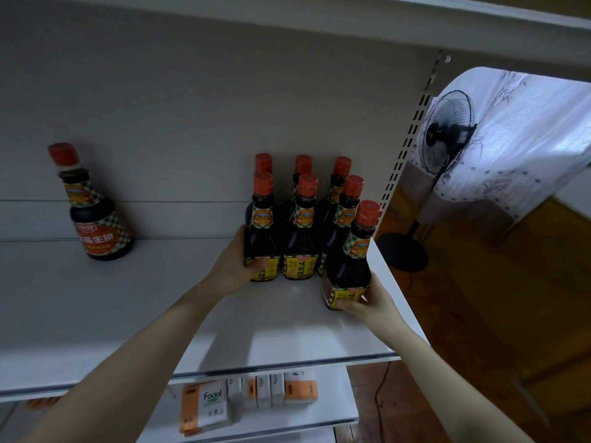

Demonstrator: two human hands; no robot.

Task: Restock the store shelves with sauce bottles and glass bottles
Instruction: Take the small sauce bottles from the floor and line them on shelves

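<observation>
On the white shelf (160, 314), right of centre, six soy sauce bottles (300, 231) with red caps stand in two rows of three. At the left front one, the left hand (235, 266) wraps its side. Lower right, the right hand (367, 300) grasps the base of a seventh bottle (350, 263), tilted, seemingly touching the shelf near its edge. At the left of the frame stands one larger sauce bottle (96, 212), alone. Below, facial tissue packs (208, 407) sit on a lower shelf; a standing fan (447, 132) shows upper right.
</observation>
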